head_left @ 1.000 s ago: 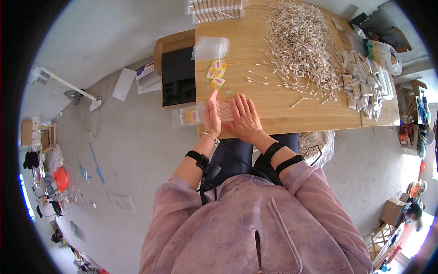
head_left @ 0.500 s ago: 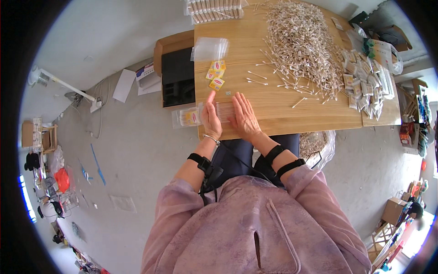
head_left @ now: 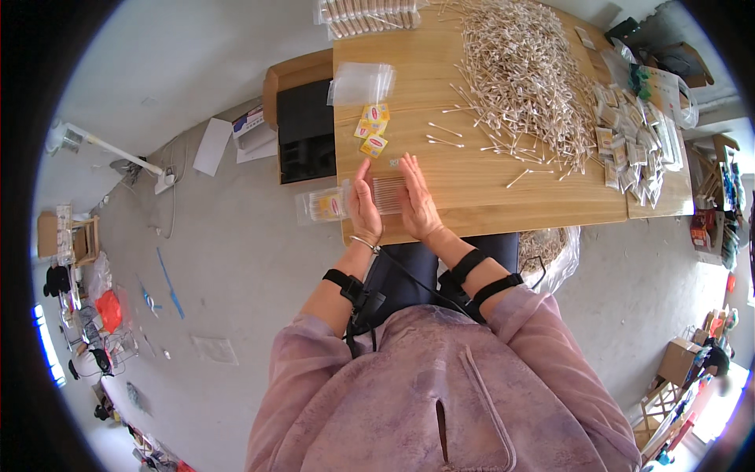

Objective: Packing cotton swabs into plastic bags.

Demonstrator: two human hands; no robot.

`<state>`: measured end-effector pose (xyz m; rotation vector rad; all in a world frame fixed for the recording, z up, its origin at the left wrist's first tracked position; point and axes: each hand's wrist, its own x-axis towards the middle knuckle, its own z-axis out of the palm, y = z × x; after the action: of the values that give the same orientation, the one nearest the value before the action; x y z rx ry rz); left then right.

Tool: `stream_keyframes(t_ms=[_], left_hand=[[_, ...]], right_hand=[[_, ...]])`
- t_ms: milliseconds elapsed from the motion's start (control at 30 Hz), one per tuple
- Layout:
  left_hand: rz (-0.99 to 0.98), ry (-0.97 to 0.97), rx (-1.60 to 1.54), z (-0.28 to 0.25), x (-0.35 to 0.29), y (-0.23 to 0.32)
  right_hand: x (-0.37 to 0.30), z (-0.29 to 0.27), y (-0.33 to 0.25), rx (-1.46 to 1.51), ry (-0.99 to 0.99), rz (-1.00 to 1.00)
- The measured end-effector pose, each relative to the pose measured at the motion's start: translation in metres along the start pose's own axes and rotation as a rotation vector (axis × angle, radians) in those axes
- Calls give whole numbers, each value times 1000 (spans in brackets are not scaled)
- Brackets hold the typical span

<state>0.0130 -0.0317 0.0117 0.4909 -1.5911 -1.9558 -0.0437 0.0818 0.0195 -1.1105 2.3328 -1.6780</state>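
In the head view, your left hand and right hand stand on edge, each grip open, fingers straight, flanking the row of swabs by the surface's near left corner. Uneven palm pressure could buckle the row; a leftward nudge could drop the packet overhanging the left edge.

You get bright, soft daylight, a window glaring white at left (another window washes out lower right). Your left hand and right hand show little blur; toward the edges, lines bend and details soften.
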Motion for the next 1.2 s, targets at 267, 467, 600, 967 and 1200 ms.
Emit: stream_keyframes(t_ms=[267,467,600,967,1200], left_hand=[[-13,3,56,-4,2,-6],[-17,6,122,-4,4,-6],[-19,8,172,-7,5,0],[373,-456,1027,-52,-57,36],[414,-556,1184,-46,-54,35]], right_hand=[[-14,-9,-14,-701,-328,-28],[-13,-5,-12,-829,-298,-86],[-17,-2,-13,-812,-298,-100],[-12,-9,-21,-775,-393,-6],[-16,-6,-15,-796,-333,-45]])
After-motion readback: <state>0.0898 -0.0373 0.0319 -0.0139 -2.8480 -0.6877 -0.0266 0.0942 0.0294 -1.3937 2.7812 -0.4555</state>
